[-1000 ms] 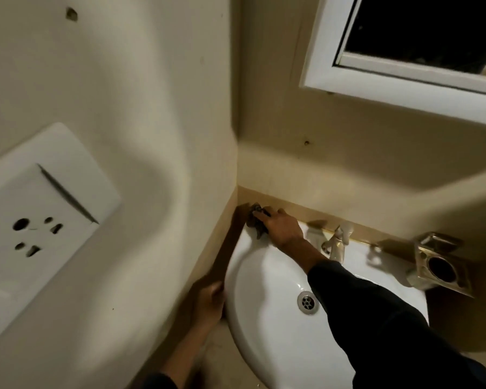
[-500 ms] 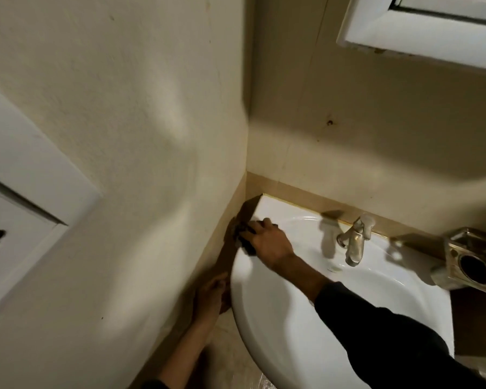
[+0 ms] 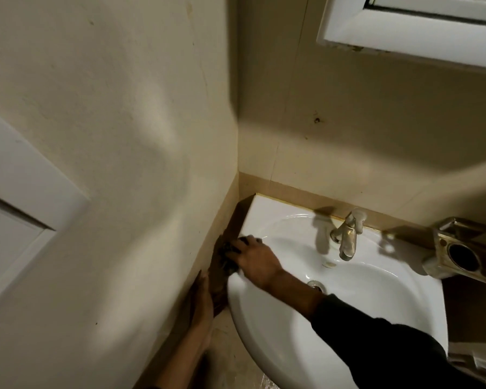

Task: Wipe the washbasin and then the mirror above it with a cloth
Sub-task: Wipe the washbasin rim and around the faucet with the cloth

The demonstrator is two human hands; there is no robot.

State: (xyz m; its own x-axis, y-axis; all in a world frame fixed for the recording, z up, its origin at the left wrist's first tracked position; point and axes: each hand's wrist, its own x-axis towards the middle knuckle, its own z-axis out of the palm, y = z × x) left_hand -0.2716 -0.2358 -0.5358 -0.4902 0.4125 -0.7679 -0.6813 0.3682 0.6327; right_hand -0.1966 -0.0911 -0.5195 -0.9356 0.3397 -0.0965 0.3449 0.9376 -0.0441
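A white washbasin fills the lower right, fixed in the wall corner. My right hand presses a dark cloth onto the basin's left rim, where it meets the side wall. The cloth is mostly hidden under my fingers. My left hand lies flat against the side wall just below and left of the basin, fingers apart, holding nothing. Only the white lower frame of the mirror shows at the top right.
A worn metal tap stands at the basin's back edge. A tarnished metal holder is fixed to the wall at the right. A white socket plate sits on the left wall. The drain lies beside my forearm.
My right hand has slid the cloth from the basin's back left corner forward along the left rim. The view has tilted down, so less of the mirror shows.
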